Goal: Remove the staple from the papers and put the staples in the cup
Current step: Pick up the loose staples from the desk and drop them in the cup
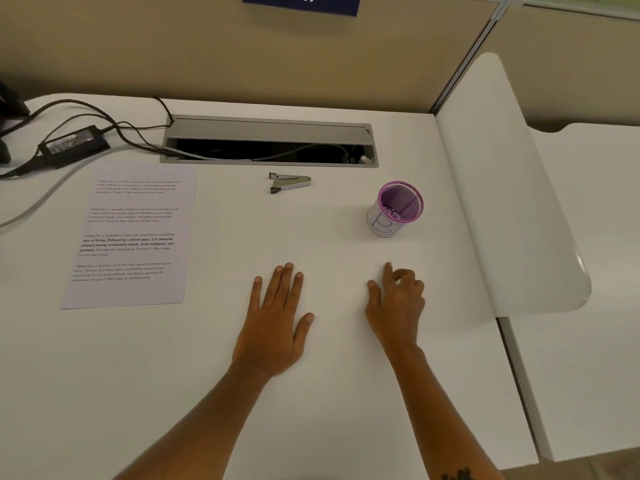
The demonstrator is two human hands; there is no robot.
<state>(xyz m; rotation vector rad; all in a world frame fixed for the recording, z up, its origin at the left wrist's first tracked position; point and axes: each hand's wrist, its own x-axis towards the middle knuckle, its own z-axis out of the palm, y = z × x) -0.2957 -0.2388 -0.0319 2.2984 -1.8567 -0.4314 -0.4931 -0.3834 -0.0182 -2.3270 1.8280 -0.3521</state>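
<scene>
My left hand (277, 317) lies flat on the white desk, fingers spread, holding nothing. My right hand (396, 303) rests beside it with the index finger stretched out and the other fingers curled. Its fingertip touches the desk at a tiny faint sliver that may be a staple (380, 266). The purple mesh cup (396, 209) with a white label stands upright just beyond my right hand, small bits visible inside. A metal staple remover (289, 182) lies farther back in the middle. The printed papers (128, 237) lie flat at the left, apart from both hands.
An open grey cable tray (270, 142) is sunk into the desk at the back. A black power adapter (74, 143) and cables lie at the back left. A white curved divider panel (512, 188) borders the desk on the right.
</scene>
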